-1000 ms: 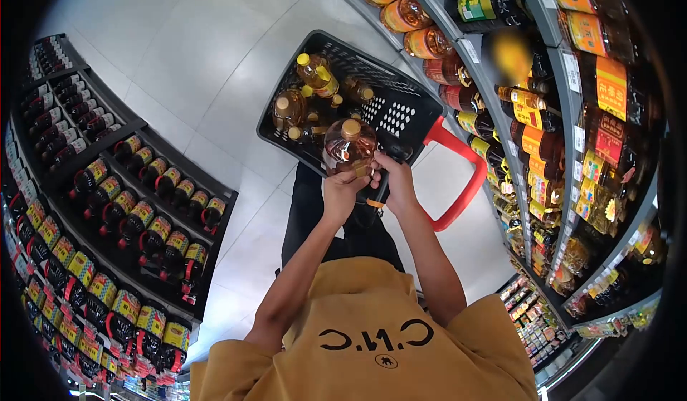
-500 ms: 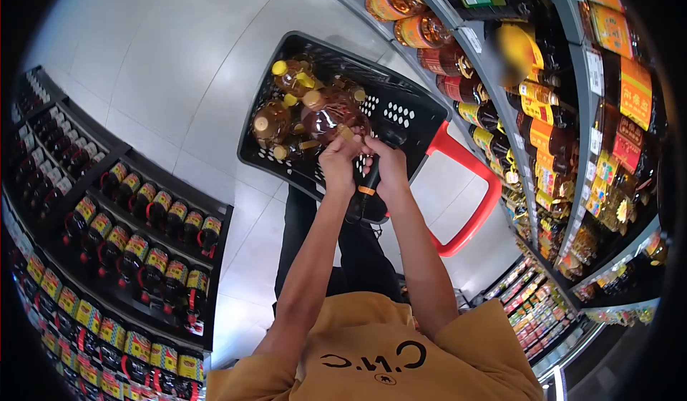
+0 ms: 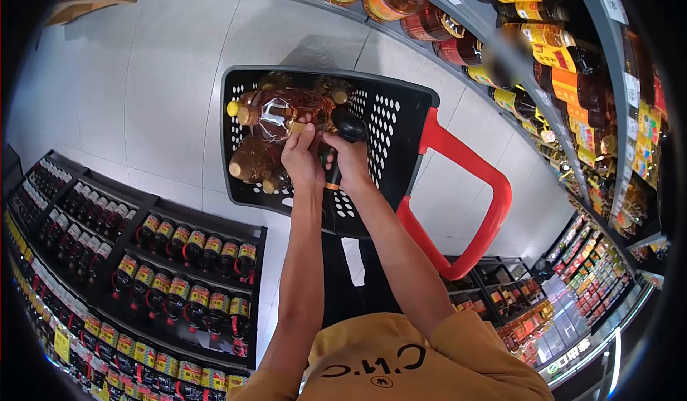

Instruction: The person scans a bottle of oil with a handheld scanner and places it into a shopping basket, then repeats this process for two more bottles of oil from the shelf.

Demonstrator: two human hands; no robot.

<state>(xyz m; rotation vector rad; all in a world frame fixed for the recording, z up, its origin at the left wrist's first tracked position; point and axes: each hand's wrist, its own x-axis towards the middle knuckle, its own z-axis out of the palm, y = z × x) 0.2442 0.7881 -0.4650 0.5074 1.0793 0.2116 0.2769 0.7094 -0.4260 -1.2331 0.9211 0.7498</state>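
1. Large bottle is laid sideways over other bottles, far left in the basket, apparently supported by them.
2. Forearms are extended, wrists held close, presumably for steadying.
3. Right hand: fingers curled over black object; grip cannot be told.
4. Left hand: fingertips nearly closed at tan tab, bottle's near side; hold cannot be told.

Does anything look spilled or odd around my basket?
No spill or damage shows. In the basket, a large bottle looks tipped sideways over other bottles rather than upright. A blurred patch also hides part of the right-hand shelves.
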